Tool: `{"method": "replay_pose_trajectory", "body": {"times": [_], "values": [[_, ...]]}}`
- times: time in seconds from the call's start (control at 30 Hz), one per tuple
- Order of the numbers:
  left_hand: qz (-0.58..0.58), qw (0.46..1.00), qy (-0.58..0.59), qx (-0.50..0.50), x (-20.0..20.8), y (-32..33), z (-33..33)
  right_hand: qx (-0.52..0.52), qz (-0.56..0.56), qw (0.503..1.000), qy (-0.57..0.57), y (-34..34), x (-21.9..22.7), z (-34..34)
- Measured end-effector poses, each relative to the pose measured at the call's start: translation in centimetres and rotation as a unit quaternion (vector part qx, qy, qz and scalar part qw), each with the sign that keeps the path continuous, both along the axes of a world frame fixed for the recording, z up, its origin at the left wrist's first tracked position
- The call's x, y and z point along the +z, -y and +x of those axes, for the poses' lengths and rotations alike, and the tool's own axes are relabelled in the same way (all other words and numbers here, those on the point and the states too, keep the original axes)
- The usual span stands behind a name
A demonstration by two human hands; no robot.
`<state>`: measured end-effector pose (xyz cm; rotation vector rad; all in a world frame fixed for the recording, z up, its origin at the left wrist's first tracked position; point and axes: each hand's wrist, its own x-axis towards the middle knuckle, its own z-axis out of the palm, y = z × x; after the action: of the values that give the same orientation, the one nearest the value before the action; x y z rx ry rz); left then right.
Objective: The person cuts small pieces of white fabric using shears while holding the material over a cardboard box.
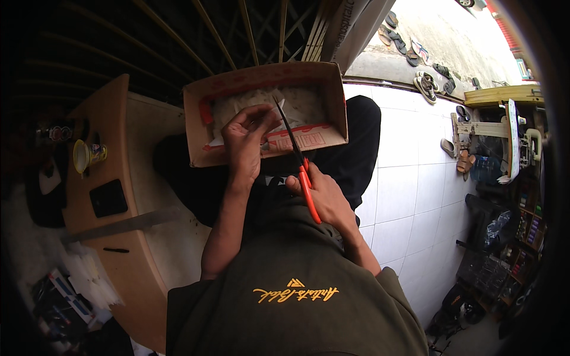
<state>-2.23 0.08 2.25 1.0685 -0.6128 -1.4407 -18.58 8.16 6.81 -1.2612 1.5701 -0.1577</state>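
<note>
Head view: over the open brown cardboard box (pixel 336 104), perhaps catching bits, my left hand (pixel 244 135) pinches white scrap (pixel 281 104); my right hand (pixel 326 193) grips red-handled scissors (pixel 306 185).

I see a wooden desk (pixel 132 285) at my left — yellow cup (pixel 81 156), flat black slab (pixel 108 198) on it — and sneakers (pixel 426 87) beyond white tiles (pixel 398 184).

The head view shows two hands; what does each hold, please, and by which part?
The right hand grips black-bladed scissors by their red handles. The left hand seems to pinch a thin whitish scrap; which part cannot be told.
</note>
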Motion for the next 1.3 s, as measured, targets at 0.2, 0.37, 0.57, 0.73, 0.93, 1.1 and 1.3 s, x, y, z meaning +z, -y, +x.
{"method": "replay_pose_trajectory", "body": {"times": [0.2,0.37,0.57,0.73,0.93,1.1,1.3], "values": [[-0.009,1.0,0.005,0.012,-0.3,0.3,0.2,0.019,0.029,0.999,-0.023,0.4,0.6,-0.4],[-0.003,1.0,0.003,0.001,-0.3,0.1,0.0,-0.016,-0.021,1.0,-0.007,-0.2,-0.7,-0.3],[0.021,0.999,0.033,0.004,-0.3,0.3,-0.1,-0.015,0.004,1.0,0.002,1.0,-0.2,-0.3],[0.004,1.0,0.004,0.013,-0.6,0.4,0.0,-0.012,-0.015,0.999,0.041,-1.5,-1.4,-1.0],[0.002,1.0,-0.011,-0.009,-0.6,0.2,0.1,0.024,-0.02,1.0,0.003,-1.1,0.1,-0.6],[0.022,1.0,-0.005,-0.019,-0.1,0.2,0.2,0.024,-0.055,0.998,-0.021,0.8,0.0,0.0],[0.028,0.999,0.002,-0.026,-0.5,0.3,0.5,0.026,-0.028,0.999,-0.034,1.8,0.2,-0.4]]}}
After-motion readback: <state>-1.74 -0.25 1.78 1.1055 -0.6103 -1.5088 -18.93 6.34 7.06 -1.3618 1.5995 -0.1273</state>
